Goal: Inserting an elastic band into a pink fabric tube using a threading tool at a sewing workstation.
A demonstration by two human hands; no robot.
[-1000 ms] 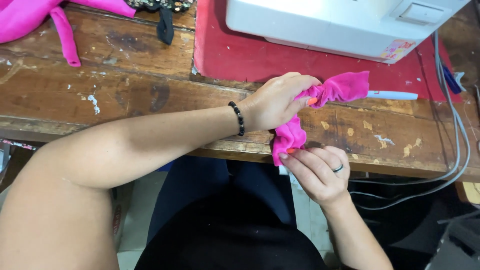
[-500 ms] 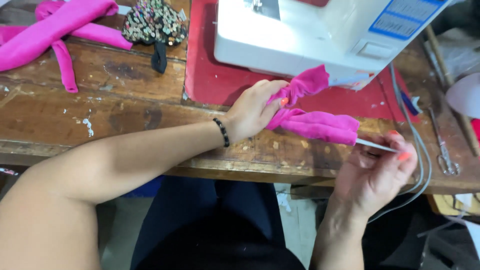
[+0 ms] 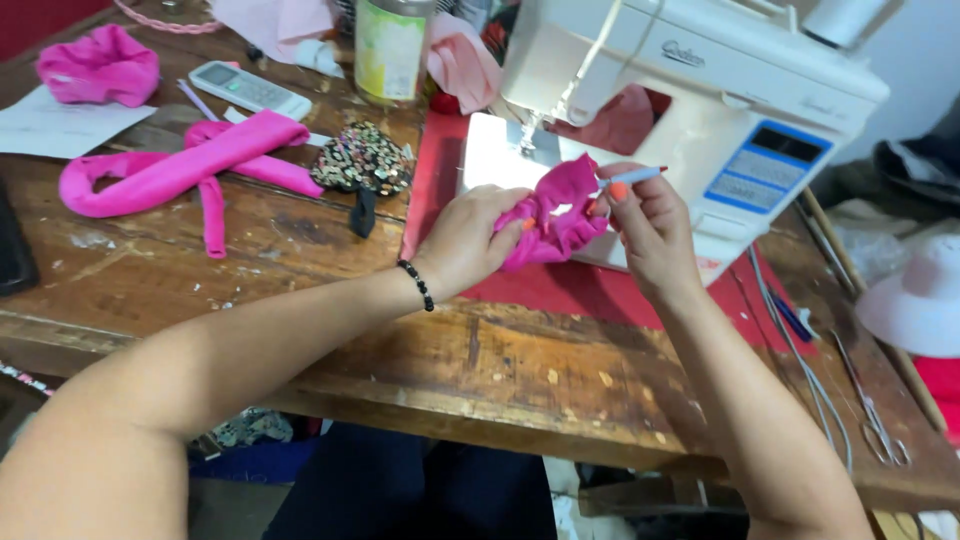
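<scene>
Pink fabric tube [image 3: 552, 215] is bunched up tight, held in the air just in front of the white sewing machine [image 3: 690, 110], above the red mat [image 3: 560, 290]. Left hand [image 3: 468, 240] is clamped round its near end, the cloth sticking out at its two o'clock; right hand [image 3: 650, 225] is closed on a thin white stick [image 3: 632, 177], pinched at the top, and the cloth sits at its nine o'clock, touching the fingertips. The risk, as I judge it: the gathers could slide off the stick's tip if either grip loosens (that cloth looks slippery), or the tip could poke through the weave if pushed at a slant. Further out at ten o'clock, more pink strips [image 3: 170, 170] and a sequinned piece [image 3: 362, 170] lie on the wooden table [image 3: 300, 330]; scissors [image 3: 872, 420] lie far right.
</scene>
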